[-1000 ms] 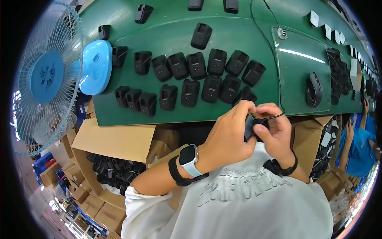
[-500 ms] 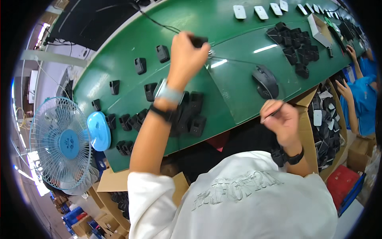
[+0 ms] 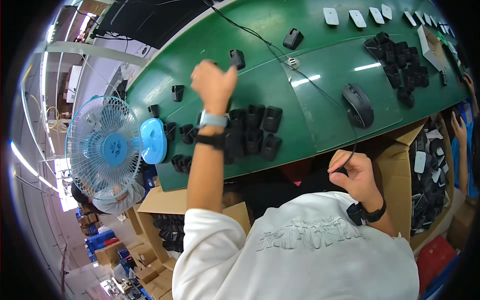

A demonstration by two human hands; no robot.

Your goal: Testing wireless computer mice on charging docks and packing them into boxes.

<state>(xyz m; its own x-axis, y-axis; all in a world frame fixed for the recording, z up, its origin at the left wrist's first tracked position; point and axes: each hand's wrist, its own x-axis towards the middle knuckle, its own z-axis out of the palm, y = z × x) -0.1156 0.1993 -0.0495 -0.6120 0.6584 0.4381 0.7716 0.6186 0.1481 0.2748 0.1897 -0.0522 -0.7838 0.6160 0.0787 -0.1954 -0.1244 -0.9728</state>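
Observation:
At the left middle of the table, my left hand (image 3: 214, 86) reaches over a small black boxy device, mostly hidden behind its fingers. The thumb stands apart from the curled, slightly blurred fingers. Near the table's front edge, my right hand (image 3: 354, 172) pinches the end of a thin black cable (image 3: 355, 140). That cable runs back across the table to a small USB hub (image 3: 293, 62). One similar black device (image 3: 236, 59) stands just right of my left hand. Another (image 3: 293, 38) sits farther back, beside the cables. A cluster of black devices (image 3: 254, 141) lies in front of my left wrist.
A black mouse (image 3: 358, 105) rests on a clear mat. Behind it are piled black devices (image 3: 404, 70) and white oval pieces (image 3: 357, 19). A blue fan (image 3: 115, 147) stands left. Cardboard boxes (image 3: 395, 167) flank me, and another person's arm (image 3: 460, 145) shows at right.
My left hand has let go of a black device at the back and moved left over another one. The right hand keeps hold of the cable. The whole view has shifted.

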